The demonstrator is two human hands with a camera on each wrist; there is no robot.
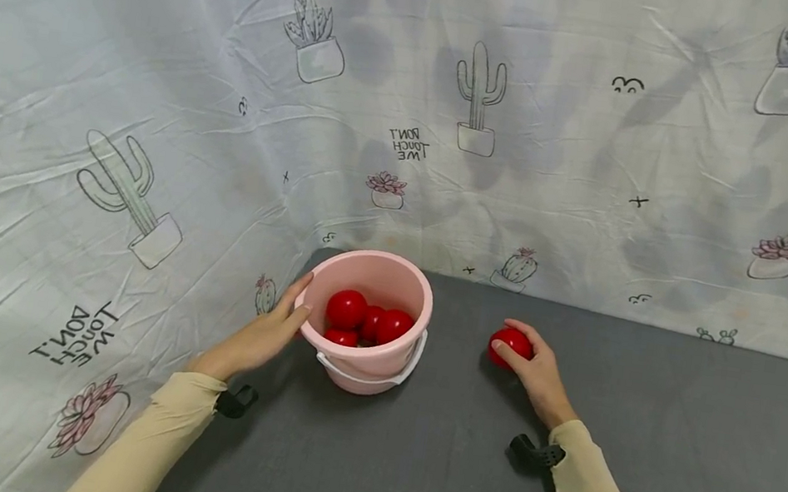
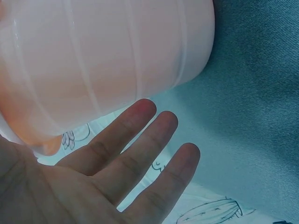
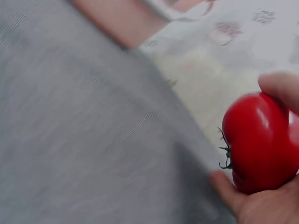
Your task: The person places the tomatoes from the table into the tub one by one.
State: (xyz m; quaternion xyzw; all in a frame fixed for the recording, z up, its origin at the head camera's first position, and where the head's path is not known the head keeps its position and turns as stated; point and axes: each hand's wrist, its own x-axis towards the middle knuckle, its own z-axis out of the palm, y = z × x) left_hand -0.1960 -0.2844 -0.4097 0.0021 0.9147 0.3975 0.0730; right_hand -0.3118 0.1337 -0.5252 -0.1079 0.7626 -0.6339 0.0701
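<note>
A pink bucket (image 1: 362,368) with a white handle stands on the grey tabletop, several red tomatoes (image 1: 346,308) inside it. My left hand (image 1: 263,337) is at the bucket's left side, thumb and fingertips right at the rim. In the left wrist view, three of its fingers (image 2: 161,135) stretch out straight and spread beside the ribbed bucket wall (image 2: 107,51). To the right of the bucket, my right hand (image 1: 536,367) grips one red tomato (image 1: 512,345) between thumb and fingers. The right wrist view shows this tomato (image 3: 259,142) with its green stem toward the left.
A white cloth (image 1: 562,177) printed with cacti and lettering hangs behind the table and along its left side. Grey tabletop (image 1: 443,438) lies between the bucket and the right arm. Each wrist carries a black strap (image 1: 534,453).
</note>
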